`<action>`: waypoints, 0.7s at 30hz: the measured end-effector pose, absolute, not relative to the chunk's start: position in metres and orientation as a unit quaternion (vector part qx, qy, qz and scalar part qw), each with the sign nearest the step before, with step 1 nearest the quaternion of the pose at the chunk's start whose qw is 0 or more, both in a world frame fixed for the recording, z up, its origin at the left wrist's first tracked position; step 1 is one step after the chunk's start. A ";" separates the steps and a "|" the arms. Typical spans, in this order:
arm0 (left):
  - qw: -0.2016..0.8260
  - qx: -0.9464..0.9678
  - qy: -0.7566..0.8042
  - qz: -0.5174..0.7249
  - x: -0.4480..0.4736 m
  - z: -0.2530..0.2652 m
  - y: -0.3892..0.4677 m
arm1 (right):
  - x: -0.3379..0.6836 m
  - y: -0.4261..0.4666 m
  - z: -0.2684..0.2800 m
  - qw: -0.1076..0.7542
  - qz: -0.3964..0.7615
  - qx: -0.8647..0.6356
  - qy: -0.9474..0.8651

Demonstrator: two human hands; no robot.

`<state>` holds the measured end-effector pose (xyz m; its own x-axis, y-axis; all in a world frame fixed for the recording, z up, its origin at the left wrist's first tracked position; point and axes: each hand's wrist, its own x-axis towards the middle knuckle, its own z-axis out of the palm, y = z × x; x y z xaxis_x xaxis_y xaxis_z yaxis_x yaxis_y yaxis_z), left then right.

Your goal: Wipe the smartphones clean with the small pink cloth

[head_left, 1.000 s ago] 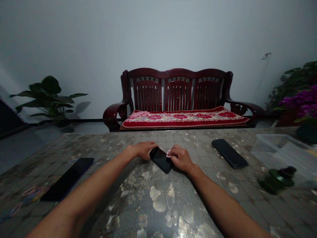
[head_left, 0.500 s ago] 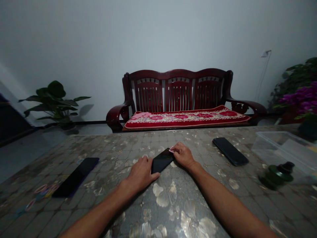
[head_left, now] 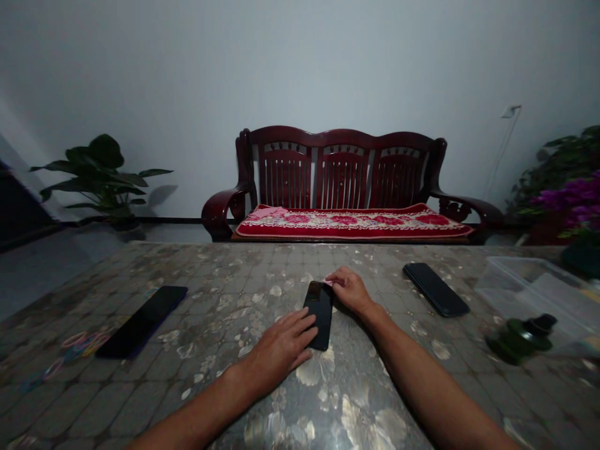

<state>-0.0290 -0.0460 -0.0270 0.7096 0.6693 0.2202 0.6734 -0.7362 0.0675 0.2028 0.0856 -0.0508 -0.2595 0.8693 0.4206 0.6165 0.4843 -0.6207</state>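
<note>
A dark smartphone (head_left: 321,319) with a camera block at its far end lies back up on the table in front of me. My left hand (head_left: 284,344) rests palm down at its left side, fingers stretched out and the tips on the phone's back. At the far right corner of the phone, my right hand (head_left: 349,287) is closed in a pinch on a small pale pink cloth (head_left: 329,282). Most of that cloth is hidden by the fingers, so I cannot tell whether it is cloth or paper.
Another phone (head_left: 143,322) lies at the left beside colourful hair ties (head_left: 84,344). To the right are a black phone (head_left: 435,289), a green bottle (head_left: 520,339) and a clear plastic box (head_left: 510,281). Beyond the patterned table (head_left: 225,269) stands a wooden bench (head_left: 340,169).
The phone has turned from a slant to nearly straight away from me. My left hand has loosened from gripping its edge to lying with fingers stretched on it.
</note>
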 end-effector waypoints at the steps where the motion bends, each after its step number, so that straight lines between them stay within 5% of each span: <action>1: 0.013 -0.932 -0.341 -0.121 -0.030 -0.030 -0.045 | 0.203 0.084 -0.048 0.367 0.159 -0.479 -0.781; 10: -0.012 -0.927 -0.341 -0.152 -0.029 -0.040 -0.044 | 0.201 0.072 -0.029 0.241 0.094 -0.510 -0.820; 21: 0.026 -0.922 -0.336 -0.193 -0.005 -0.048 -0.045 | 0.185 0.058 -0.022 0.196 0.094 -0.493 -0.842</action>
<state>-0.0054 -0.0451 -0.0484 0.7001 0.6089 0.3729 0.6288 -0.7732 0.0819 0.1854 0.0580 -0.0216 -0.4362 0.8679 0.2377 0.7936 0.4956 -0.3529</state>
